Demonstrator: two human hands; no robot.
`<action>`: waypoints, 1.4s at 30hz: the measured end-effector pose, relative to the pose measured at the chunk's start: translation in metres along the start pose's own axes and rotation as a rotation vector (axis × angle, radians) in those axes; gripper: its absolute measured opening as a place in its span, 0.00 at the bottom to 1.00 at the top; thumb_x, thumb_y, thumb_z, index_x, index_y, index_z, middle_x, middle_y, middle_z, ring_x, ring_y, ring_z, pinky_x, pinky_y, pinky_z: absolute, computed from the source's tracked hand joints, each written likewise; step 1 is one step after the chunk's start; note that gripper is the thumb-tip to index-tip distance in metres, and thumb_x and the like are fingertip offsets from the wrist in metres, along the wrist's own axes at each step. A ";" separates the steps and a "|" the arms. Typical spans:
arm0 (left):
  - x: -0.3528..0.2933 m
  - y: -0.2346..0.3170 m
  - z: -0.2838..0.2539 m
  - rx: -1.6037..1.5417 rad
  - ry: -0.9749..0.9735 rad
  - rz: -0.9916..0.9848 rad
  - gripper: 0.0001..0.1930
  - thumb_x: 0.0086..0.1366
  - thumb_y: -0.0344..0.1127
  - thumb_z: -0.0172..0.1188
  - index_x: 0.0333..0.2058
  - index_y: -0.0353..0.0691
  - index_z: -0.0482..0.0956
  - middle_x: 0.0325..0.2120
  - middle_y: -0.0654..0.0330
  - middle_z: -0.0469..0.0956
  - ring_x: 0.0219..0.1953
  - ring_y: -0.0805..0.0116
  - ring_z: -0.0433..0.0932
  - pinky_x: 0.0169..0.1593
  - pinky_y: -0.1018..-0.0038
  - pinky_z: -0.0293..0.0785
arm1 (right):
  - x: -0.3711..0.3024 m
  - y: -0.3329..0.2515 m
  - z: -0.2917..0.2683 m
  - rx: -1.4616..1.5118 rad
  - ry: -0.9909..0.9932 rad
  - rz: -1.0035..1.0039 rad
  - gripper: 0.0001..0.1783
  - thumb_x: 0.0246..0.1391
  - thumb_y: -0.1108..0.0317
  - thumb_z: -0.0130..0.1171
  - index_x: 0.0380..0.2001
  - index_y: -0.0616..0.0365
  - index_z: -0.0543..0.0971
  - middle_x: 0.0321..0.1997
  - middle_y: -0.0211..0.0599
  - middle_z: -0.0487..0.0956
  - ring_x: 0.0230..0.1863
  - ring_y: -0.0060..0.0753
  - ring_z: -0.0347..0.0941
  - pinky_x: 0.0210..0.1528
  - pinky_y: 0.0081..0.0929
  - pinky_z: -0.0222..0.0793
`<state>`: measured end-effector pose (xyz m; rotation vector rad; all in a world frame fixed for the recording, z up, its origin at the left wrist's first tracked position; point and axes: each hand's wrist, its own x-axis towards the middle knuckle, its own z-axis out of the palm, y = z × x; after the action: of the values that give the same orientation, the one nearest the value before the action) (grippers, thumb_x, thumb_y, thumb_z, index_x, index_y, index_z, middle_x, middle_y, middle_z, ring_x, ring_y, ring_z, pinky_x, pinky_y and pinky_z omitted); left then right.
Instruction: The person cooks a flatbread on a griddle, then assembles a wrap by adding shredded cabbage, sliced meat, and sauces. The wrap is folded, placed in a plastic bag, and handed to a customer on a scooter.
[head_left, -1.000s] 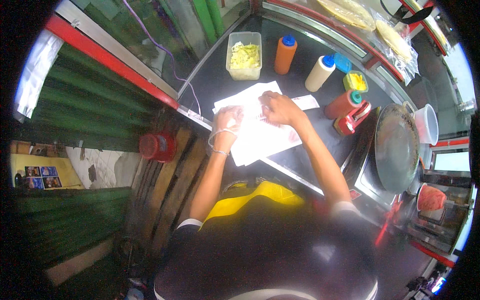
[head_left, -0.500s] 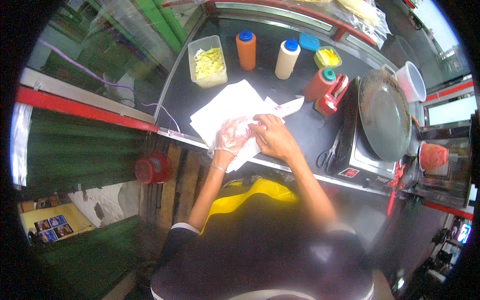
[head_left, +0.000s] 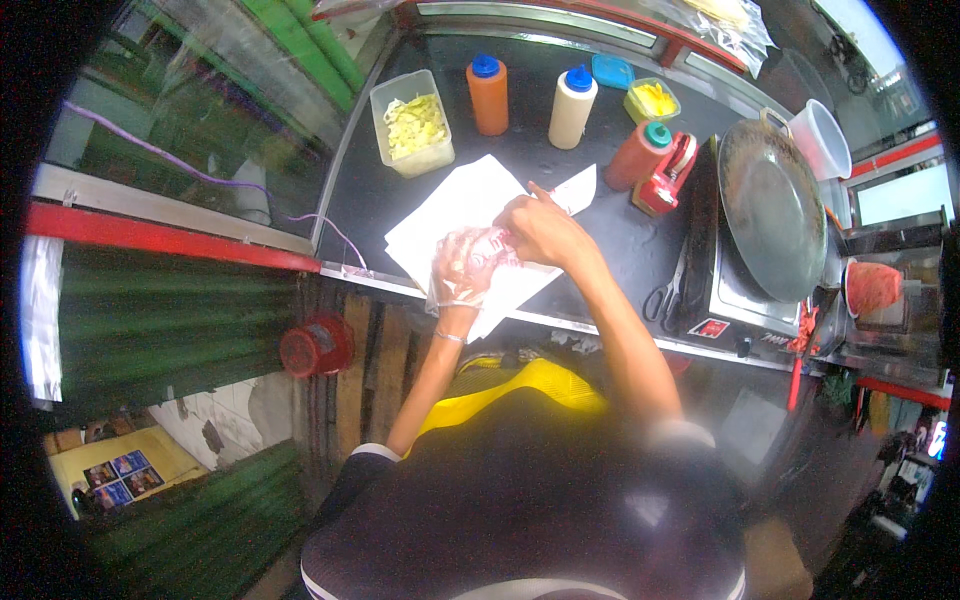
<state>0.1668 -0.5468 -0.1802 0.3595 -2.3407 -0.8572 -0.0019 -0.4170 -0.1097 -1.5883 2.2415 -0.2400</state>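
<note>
My left hand [head_left: 462, 270], in a clear plastic glove, is closed around a white paper wrapper with red print [head_left: 497, 247]. Bare, my right hand [head_left: 548, 230] has its fingers curled and pressed on the same wrapper from the other side. A pointed paper end [head_left: 578, 188] sticks out beyond the right hand. Whatever the wrapper contains is hidden. Beneath both hands lie white paper sheets [head_left: 425, 222], spread at the counter's near edge.
Behind the sheets stand a tub of chopped pale vegetables [head_left: 412, 130], an orange sauce bottle [head_left: 490, 95], a cream sauce bottle [head_left: 572, 108] and a small yellow-filled tub [head_left: 654, 100]. Rightward are a red bottle [head_left: 637, 158], a red stapler-like tool [head_left: 668, 175], scissors [head_left: 664, 297] and a large pan [head_left: 770, 215].
My right hand has shifted slightly, its fingers now curled in more tightly over the wrapper. Less of the paper end shows beyond it. The left hand stays on the wrapper.
</note>
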 end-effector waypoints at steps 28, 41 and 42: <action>0.015 -0.087 0.024 0.262 -0.422 0.282 0.29 0.69 0.40 0.74 0.67 0.41 0.82 0.58 0.54 0.88 0.54 0.55 0.87 0.58 0.56 0.78 | -0.139 0.107 0.004 1.446 1.177 0.877 0.25 0.76 0.52 0.63 0.63 0.60 0.83 0.38 0.46 0.90 0.22 0.29 0.84 0.27 0.29 0.84; 0.018 -0.082 0.021 0.319 -0.380 0.380 0.21 0.71 0.38 0.73 0.61 0.43 0.88 0.59 0.56 0.88 0.54 0.59 0.88 0.56 0.61 0.81 | -0.126 0.094 0.066 1.125 1.231 1.052 0.15 0.63 0.72 0.72 0.50 0.71 0.89 0.53 0.48 0.89 0.55 0.39 0.86 0.56 0.44 0.87; 0.018 -0.080 0.019 0.264 -0.316 0.451 0.21 0.71 0.38 0.73 0.60 0.44 0.89 0.60 0.57 0.88 0.54 0.60 0.88 0.57 0.61 0.81 | -0.124 0.091 0.068 0.971 1.183 1.131 0.16 0.62 0.73 0.72 0.50 0.72 0.89 0.53 0.49 0.89 0.55 0.38 0.86 0.53 0.43 0.88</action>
<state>0.1440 -0.6059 -0.2358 -0.2154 -2.6805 -0.4097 -0.0180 -0.2646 -0.1781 0.5733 2.5339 -1.8258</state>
